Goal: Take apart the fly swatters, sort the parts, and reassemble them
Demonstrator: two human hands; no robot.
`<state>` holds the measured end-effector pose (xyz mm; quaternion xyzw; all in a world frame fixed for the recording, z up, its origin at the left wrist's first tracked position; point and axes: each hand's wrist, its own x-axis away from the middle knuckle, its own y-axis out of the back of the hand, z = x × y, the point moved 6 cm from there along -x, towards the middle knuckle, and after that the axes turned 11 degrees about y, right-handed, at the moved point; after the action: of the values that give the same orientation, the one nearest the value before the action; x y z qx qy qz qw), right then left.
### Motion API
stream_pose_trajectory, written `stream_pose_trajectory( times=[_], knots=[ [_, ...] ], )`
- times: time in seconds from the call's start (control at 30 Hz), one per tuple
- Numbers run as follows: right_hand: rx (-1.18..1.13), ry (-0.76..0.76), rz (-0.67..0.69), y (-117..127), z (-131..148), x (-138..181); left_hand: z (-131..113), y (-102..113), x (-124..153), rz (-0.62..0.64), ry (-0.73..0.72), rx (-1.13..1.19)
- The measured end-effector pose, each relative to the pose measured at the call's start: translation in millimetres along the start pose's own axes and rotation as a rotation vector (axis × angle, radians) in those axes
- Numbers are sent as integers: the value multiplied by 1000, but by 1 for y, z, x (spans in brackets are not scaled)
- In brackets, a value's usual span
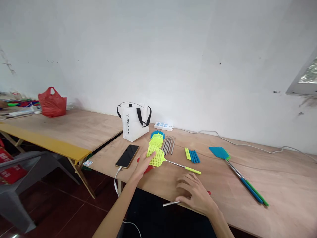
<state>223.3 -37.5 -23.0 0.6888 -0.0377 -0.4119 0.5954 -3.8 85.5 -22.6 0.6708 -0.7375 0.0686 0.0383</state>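
My left hand (145, 163) grips the mesh head of a yellow fly swatter (156, 156), thumb on top. This swatter has a thin metal rod and a yellow handle pointing right. Part of a red swatter head (148, 169) shows beneath that hand. At the table's front edge, my right hand (194, 191), slightly blurred, curls over a metal rod (171, 203), thumb against it. The rod's red end (209, 192) shows beyond the hand; its middle is hidden. Behind the left hand lie more yellow heads (156, 141) and blue heads (158, 133), beside several metal rods (169, 145).
Yellow grips (187, 153) and blue grips (194, 156) lie mid-table. At right are a blue swatter (219, 152) and a green one (256, 191). A charging phone (127, 156), a white bag (135, 124) and a power strip (163, 126) stand left and behind. A red bag (52, 104) sits on another table.
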Motion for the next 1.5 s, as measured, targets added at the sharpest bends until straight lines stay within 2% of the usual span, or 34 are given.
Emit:
stream_pose_trajectory(
  times=[0.1,0.23,0.33,0.43,0.53,0.67,0.83,0.93,1.03,1.13,1.23,1.3,1.4,1.5],
  knots=[
    [-83,-4,22,-4,3,-2,2,5,-1,29,12,-86],
    [15,-77,-27,-8,-8,-2,-1,18,3,18,-22,-312],
    [61,-111,-52,-6,-13,0,-2,18,6,131,-74,-450],
    [-19,-44,1,-7,-7,0,1,15,8,188,-131,-547],
    [-39,-10,33,-10,-4,0,2,14,7,76,-165,-662],
    [103,-34,-34,-14,-10,1,4,14,5,-60,-128,-885],
    [245,-98,-134,-14,-20,5,5,26,-1,-159,-152,-1172],
    [291,-145,-178,-13,-24,9,13,38,-5,-206,-71,-1351],
    [281,-202,-199,-13,-29,12,18,45,-6,-224,-17,-1428],
    [237,-256,-188,-13,-33,14,11,50,-5,-279,-13,-1412],
    [203,-289,-178,-13,-36,15,-2,56,-1,-314,-14,-1276],
    [191,-295,-180,-13,-36,15,-16,61,4,-354,-54,-1111],
    [188,-305,-173,-13,-37,15,-43,65,16,-414,-225,-778],
    [184,-316,-171,-10,-35,15,-62,62,29,-370,-362,-438]
  ],
)
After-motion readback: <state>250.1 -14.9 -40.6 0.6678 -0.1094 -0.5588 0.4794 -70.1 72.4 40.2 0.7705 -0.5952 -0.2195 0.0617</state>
